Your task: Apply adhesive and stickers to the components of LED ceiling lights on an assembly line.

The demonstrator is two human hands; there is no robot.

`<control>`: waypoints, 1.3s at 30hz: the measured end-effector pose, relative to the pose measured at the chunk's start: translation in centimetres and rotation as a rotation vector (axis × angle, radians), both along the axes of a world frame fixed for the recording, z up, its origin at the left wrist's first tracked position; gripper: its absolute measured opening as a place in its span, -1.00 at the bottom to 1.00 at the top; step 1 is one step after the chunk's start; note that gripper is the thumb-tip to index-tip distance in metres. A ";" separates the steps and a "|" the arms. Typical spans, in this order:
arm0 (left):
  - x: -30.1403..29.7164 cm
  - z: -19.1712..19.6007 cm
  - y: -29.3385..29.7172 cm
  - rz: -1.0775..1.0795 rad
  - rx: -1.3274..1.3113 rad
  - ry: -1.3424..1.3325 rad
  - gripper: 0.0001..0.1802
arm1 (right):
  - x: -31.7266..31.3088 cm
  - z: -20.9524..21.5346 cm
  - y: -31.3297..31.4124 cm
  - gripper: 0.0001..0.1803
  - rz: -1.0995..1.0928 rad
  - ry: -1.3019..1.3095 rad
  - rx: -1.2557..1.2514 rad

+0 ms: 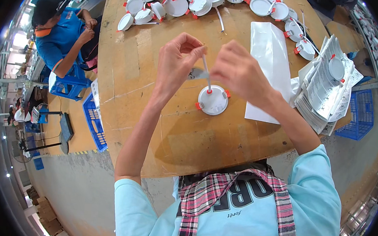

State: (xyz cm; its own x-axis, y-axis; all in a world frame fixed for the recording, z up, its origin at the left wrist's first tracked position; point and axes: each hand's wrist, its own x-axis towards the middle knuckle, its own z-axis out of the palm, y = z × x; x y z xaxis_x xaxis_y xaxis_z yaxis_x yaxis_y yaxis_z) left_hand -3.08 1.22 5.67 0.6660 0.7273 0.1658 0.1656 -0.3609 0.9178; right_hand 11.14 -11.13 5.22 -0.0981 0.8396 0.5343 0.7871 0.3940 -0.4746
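Note:
A round white downlight [218, 106] with red-tipped clips lies on the table in front of me. Its white cable [206, 68] rises from a red collar on the disc. The thumb and forefinger of my left hand [175, 64] pinch the cable near its upper end. My right hand [241, 73] is just right of the cable, with curled fingers smeared by motion; whether it holds anything cannot be made out. A small grey label-like piece [197, 74] shows on the table behind the cable, partly hidden by my left hand.
Several downlights [176, 6] crowd the table's far side. A white sheet or bag [270, 58] lies to the right, beside stacked printed sheets [317, 98] with a downlight on top. Blue crates [359, 113] stand low on both sides. A person in blue [58, 38] sits at left.

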 end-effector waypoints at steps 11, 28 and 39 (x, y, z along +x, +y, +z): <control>-2.2 0.7 1.0 -0.034 -0.120 -0.047 -0.49 | -1.1 3.6 -3.4 -0.84 0.123 0.387 -0.295; -5.1 0.6 -3.3 -0.176 -0.526 0.037 -0.81 | 0.1 2.5 -2.5 -0.82 -0.024 0.527 -0.608; -4.3 -1.0 -2.2 -0.098 -0.463 0.012 -0.80 | 1.2 0.7 -0.3 -0.84 -0.014 0.577 -0.622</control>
